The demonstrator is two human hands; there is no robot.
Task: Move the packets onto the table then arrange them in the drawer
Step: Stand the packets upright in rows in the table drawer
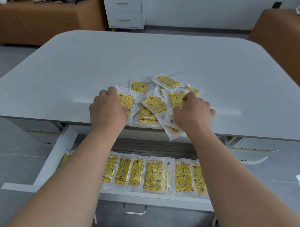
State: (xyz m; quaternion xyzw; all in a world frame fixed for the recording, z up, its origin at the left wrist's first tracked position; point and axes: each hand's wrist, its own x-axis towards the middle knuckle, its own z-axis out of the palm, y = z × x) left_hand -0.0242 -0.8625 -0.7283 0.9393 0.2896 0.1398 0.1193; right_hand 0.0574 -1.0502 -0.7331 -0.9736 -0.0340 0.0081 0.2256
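Curling round packets [153, 104] in the table [148, 57] pile, left hand [107, 109] pinches one; right hand [192, 114] grips another

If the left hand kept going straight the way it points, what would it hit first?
Likely the packet pile: the left hand holds its nearest packet; beyond that, only table, though depth is unclear.

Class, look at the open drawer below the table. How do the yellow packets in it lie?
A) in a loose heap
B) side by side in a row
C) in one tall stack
B: the packets in the drawer lie flat side by side in a row; the loose heap is on the table.
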